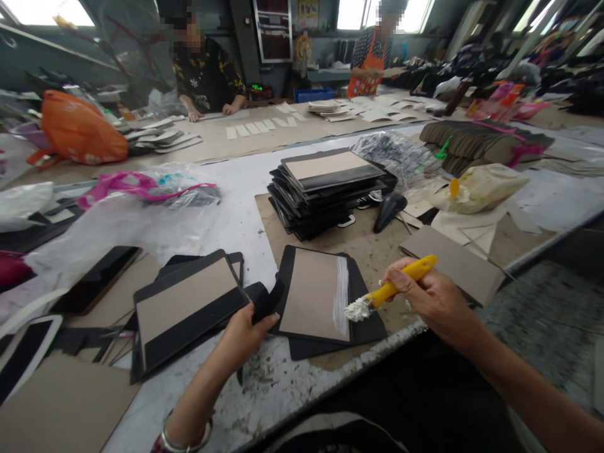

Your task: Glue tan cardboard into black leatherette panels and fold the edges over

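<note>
My right hand [431,296] is closed round a yellow-handled brush [401,280], whose bristles are thick with white paste. The bristles touch the right part of a beige panel [311,289] with black edges, where a white streak [340,296] runs along it. My left hand [250,327] is at the panel's left, its thumb and fingers pressed around a black strip [264,302]. Just left of that hand lies another beige and black panel [189,308] on top of others. Behind the brushed panel stands a tall stack of black panels [330,182].
A phone [97,280] and a beige board [61,402] lie at the left. At the right are a black pointed object [389,211], a plastic bag [491,185] and another board [453,264]. Two people [207,75] stand across the table. The table's front edge [363,371] is close.
</note>
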The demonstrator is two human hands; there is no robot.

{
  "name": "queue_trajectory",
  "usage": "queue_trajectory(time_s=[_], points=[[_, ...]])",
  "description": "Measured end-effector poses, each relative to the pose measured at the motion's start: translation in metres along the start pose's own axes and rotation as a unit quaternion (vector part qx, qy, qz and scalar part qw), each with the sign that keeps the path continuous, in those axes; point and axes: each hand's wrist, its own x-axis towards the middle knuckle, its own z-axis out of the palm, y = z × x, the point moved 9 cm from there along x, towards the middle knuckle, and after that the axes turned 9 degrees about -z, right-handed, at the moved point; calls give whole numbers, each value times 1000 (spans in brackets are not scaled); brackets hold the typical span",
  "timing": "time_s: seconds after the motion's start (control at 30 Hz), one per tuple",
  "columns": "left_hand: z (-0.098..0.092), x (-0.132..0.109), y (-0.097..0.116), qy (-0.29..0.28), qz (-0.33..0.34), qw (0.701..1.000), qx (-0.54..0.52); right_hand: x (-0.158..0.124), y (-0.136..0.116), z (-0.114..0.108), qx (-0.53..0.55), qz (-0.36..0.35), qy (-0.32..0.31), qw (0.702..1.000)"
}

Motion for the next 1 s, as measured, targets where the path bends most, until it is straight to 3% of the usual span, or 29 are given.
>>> queue_trajectory(time_s=[0.1, 0.17, 0.4, 0.57, 0.77, 0.9, 1.0], points=[[7, -6, -4, -73, -13, 997, 4, -5, 2, -11, 12, 14, 23, 1000], [9, -10, -7, -86, -24, 996, 4, -10, 6, -7, 33, 28, 17, 999], [14, -12, -16, -59, -48, 997, -10, -15, 16, 43, 90, 58, -62, 992], [13, -10, -17, -53, -36, 998, -3, -1, 12, 24, -4, 38, 10, 999], [14, -9, -23, -45, -46, 998, -15, -4, 9, 46, 21, 35, -100, 994], [13, -6, -28, -37, -54, 997, -36, 9, 15, 28, -66, 10, -2, 998], [0, -8, -22, 2, -24, 997, -77, 16, 0, 7, -94, -20, 48, 994]])
